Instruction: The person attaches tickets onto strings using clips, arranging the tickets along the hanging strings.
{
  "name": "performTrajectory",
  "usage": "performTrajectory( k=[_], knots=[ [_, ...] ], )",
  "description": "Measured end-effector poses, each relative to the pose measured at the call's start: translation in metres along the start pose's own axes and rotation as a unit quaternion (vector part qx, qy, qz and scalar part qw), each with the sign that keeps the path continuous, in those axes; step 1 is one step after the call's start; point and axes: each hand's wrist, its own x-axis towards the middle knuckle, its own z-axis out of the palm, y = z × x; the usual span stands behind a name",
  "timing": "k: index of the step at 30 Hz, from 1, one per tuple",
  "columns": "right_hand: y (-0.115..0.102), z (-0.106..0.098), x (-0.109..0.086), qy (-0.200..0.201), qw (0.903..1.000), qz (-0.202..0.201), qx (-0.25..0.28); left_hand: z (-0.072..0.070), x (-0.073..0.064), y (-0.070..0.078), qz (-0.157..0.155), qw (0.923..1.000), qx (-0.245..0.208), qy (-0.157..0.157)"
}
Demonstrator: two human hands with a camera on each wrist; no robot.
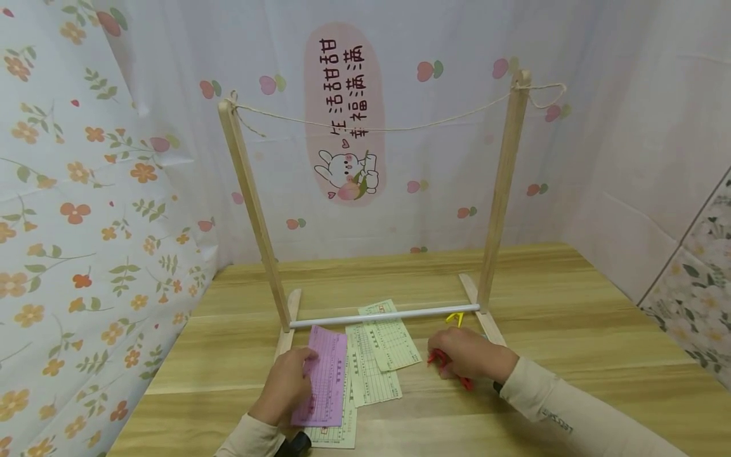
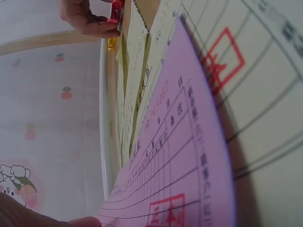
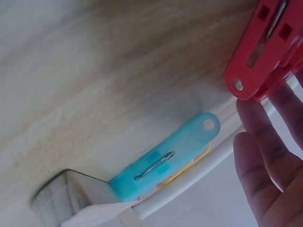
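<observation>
My left hand (image 1: pixel 285 386) holds the left edge of a pink printed slip (image 1: pixel 328 387), whose near end stands a little off the green slip (image 1: pixel 334 438) beneath it. In the left wrist view, only part of that hand (image 2: pixel 42 215) shows at the bottom. My right hand (image 1: pixel 468 354) grips a red plastic clothespin (image 3: pixel 260 52) just above the table, right of the slips. Two more green slips (image 1: pixel 394 346) overlap between the hands. Beyond the right hand lie a yellow clothespin (image 1: pixel 455 317) and a blue clothespin (image 3: pixel 165 158), by the stand's right foot.
A wooden stand has a left post (image 1: pixel 251 203) and a right post (image 1: pixel 505 190), with a slack string (image 1: pixel 377 129) tied between their tops. A white bar (image 1: pixel 422 313) joins the posts low down. Patterned cloth (image 1: pixel 457 127) hangs behind the wooden table (image 1: pixel 571 304).
</observation>
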Motion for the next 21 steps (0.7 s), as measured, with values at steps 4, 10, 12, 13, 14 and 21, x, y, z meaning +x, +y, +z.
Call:
performTrajectory(
  k=[4, 10, 12, 13, 14, 21],
  knots=[
    [0.001, 0.0, 0.001, -0.002, 0.9999, 0.014, 0.001, -0.001, 0.0, -0.001, 0.006, 0.9999, -0.009, 0.012],
    [0.003, 0.0, 0.004, 0.004, 0.9998, 0.019, 0.005, -0.001, 0.001, -0.001, 0.029, 0.999, -0.021, 0.028],
    [0.002, -0.001, 0.005, 0.008, 0.9998, 0.019, 0.008, -0.001, 0.002, -0.001, 0.039, 0.9982, -0.03, 0.032],
    [0.002, -0.002, 0.005, 0.011, 0.9998, 0.017, 0.008, -0.001, 0.002, -0.001, 0.043, 0.9978, -0.039, 0.033],
    [0.002, -0.002, 0.006, 0.013, 0.9998, 0.015, 0.01, -0.001, 0.003, 0.0, 0.045, 0.9974, -0.047, 0.033],
    [0.001, -0.005, 0.013, 0.029, 0.9993, -0.009, 0.023, -0.001, 0.004, 0.005, 0.048, 0.9947, -0.079, 0.045]
  ],
)
